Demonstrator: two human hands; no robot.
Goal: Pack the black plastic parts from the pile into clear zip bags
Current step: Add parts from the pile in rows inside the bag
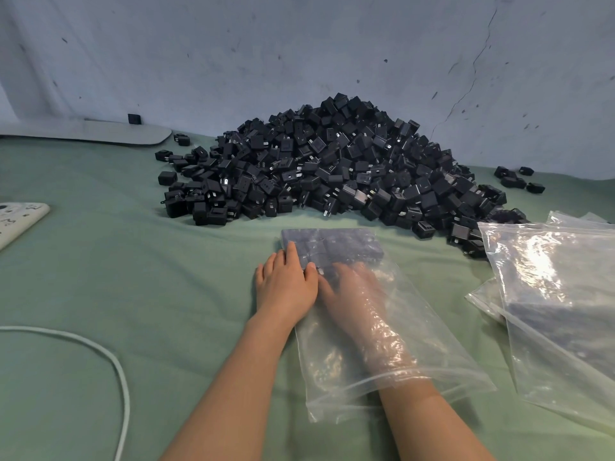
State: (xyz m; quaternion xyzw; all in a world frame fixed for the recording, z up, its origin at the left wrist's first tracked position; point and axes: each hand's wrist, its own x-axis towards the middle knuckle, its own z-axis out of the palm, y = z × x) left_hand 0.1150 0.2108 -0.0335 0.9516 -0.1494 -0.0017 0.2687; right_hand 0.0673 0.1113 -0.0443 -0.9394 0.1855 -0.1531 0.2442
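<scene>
- Pile (332, 168) of black parts lies at the far side of the green cloth (133, 261), against the wall, with a few strays beside it
- Bag (416, 327) lies flat near the middle, mouth toward the person; a packed block of parts (332, 242) fills its far end
- Right hand (352, 287) is inside the bag, up against the block; through the plastic, cannot tell whether its fingers grasp anything
- Left hand (286, 287) lies released, fingers straight, pressing the bag's left edge from outside
- Spare bags (549, 277) lie to the right
- White cable (109, 354) curves near left
</scene>
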